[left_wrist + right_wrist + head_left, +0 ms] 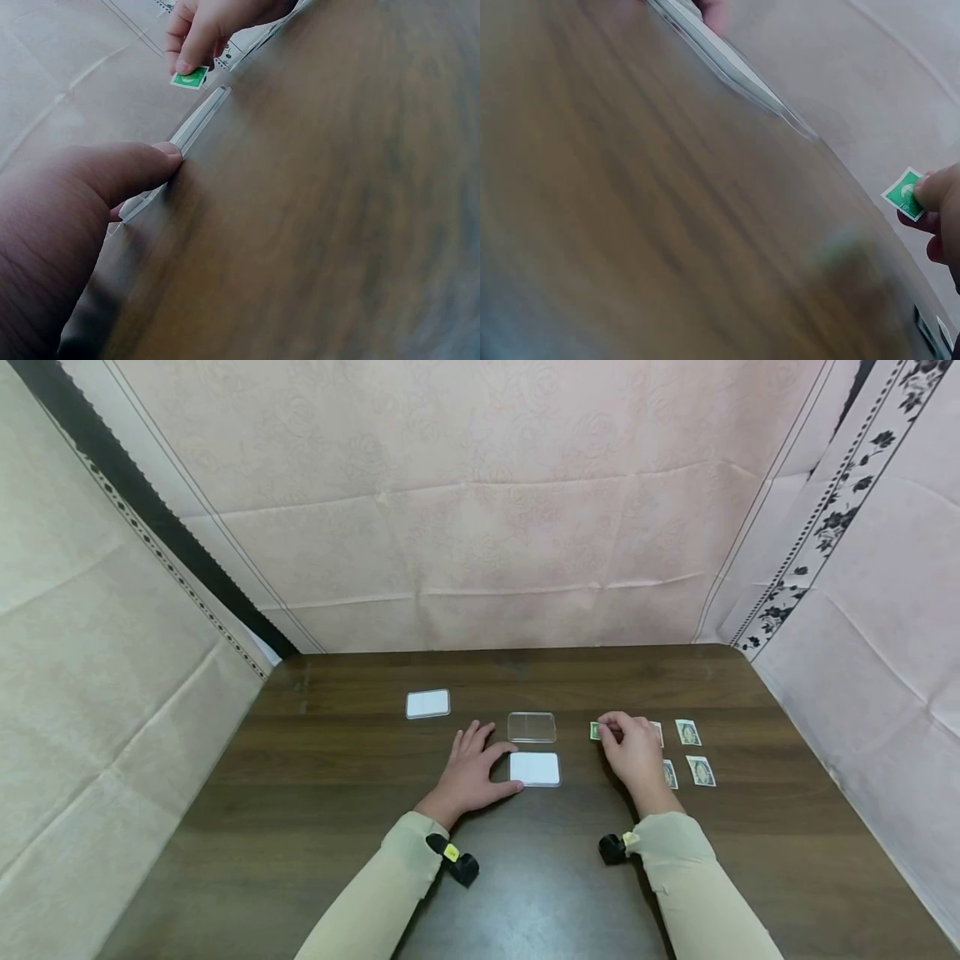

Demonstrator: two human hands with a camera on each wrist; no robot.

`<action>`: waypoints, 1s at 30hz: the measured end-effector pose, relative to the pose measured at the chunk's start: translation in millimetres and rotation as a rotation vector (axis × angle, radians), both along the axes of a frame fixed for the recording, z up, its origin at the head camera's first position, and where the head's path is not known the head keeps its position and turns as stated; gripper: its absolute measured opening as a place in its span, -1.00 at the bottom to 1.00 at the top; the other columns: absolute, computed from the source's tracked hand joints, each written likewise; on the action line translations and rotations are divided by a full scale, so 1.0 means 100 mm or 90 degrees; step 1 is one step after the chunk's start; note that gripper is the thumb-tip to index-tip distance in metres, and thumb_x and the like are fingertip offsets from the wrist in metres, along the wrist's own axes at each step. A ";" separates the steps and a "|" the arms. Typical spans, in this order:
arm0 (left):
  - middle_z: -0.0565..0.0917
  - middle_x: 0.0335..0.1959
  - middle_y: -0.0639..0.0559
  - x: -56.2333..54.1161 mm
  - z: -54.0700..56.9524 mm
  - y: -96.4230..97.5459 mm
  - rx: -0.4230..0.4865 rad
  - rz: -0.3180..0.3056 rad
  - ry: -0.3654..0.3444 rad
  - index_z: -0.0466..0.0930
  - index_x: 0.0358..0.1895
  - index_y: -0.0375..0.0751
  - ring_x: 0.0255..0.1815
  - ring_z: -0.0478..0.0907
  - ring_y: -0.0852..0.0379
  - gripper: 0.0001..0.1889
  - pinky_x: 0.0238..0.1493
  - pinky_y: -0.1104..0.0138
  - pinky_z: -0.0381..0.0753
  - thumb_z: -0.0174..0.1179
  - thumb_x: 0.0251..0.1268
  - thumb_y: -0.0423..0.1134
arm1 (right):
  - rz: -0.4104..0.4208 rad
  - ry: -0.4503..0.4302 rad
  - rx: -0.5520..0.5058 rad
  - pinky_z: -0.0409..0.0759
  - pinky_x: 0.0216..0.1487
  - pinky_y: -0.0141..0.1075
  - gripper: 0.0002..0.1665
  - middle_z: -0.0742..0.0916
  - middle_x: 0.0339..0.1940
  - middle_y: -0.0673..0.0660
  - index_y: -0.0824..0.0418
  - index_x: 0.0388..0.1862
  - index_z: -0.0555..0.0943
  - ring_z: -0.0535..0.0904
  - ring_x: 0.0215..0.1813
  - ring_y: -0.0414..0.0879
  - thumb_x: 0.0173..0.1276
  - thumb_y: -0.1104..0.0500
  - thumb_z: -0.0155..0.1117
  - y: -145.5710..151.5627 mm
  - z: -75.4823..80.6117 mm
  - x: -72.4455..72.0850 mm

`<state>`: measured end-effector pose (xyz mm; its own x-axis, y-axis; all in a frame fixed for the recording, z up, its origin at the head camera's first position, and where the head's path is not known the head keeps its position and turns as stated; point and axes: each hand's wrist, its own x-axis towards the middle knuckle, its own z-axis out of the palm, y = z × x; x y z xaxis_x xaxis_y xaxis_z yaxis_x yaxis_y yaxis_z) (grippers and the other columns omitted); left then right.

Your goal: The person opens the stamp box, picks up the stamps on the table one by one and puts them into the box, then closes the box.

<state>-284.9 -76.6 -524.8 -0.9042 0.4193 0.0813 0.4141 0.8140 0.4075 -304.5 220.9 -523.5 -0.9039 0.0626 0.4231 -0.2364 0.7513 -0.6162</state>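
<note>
My right hand pinches a small green postage stamp with a white border between thumb and fingers, raised above the table. My left hand holds the left end of a shallow clear plastic case, thumb at its near edge and forefinger at its far edge; the other fingers are spread. White content fills that case. Right behind it lies the clear lid. Several pale stamps lie by my right hand, among them one stamp and another stamp; my hand partly hides others.
A second white-filled case lies farther back on the left of the brown wooden table. Pale patterned cloth hangs behind the table and along both sides.
</note>
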 end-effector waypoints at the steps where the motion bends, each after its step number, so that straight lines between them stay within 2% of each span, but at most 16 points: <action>1: 0.13 0.61 -0.13 0.00 0.00 0.00 0.000 0.000 -0.001 0.49 0.36 0.22 0.66 -0.19 -0.14 -0.35 0.58 -0.09 -0.28 0.23 0.24 0.35 | 0.000 0.003 -0.003 0.24 0.30 0.19 -0.90 0.76 -0.31 0.17 0.22 -0.16 0.69 0.55 -0.09 0.17 0.43 0.20 0.31 -0.03 0.00 0.00; 10: 0.13 0.60 -0.15 0.01 0.03 0.00 0.002 0.001 -0.005 0.49 0.35 0.21 0.65 -0.18 -0.17 -0.36 0.57 -0.10 -0.27 0.25 0.24 0.33 | 0.033 0.009 -0.029 0.45 0.01 0.06 -0.92 0.75 -0.37 0.12 0.21 -0.22 0.71 0.56 -0.19 0.09 0.38 0.21 0.37 -0.33 -0.01 0.05; 18: 0.13 0.60 -0.14 -0.02 -0.01 0.01 -0.002 0.007 -0.002 0.49 0.36 0.22 0.65 -0.18 -0.17 -0.34 0.57 -0.11 -0.28 0.24 0.23 0.36 | 0.081 -0.012 -0.054 0.44 0.04 0.05 -0.93 0.76 -0.28 0.10 0.14 -0.22 0.74 0.54 -0.15 0.07 0.38 0.17 0.41 -0.57 0.00 0.13; 24: 0.13 0.60 -0.14 -0.03 -0.02 0.02 -0.008 0.009 -0.004 0.49 0.36 0.22 0.65 -0.18 -0.18 -0.34 0.57 -0.11 -0.27 0.24 0.22 0.35 | 0.109 -0.018 -0.085 0.44 -0.13 -0.09 -0.94 0.76 -0.34 0.08 0.14 -0.23 0.74 0.50 -0.21 0.03 0.38 0.18 0.41 -0.70 0.01 0.16; 30: 0.14 0.60 -0.14 -0.03 -0.01 0.02 -0.004 0.009 -0.004 0.49 0.36 0.21 0.65 -0.19 -0.18 -0.35 0.57 -0.12 -0.27 0.25 0.23 0.32 | 0.122 -0.041 -0.097 0.46 -0.15 -0.11 -0.95 0.75 -0.38 0.03 0.12 -0.23 0.75 0.50 -0.19 0.02 0.39 0.17 0.40 -0.79 0.02 0.19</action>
<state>-287.9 -74.6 -526.0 -0.9106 0.4070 0.0725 0.3997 0.8221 0.4054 -285.6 142.2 -521.2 -0.9299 -0.0545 0.3637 -0.3230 0.5938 -0.7369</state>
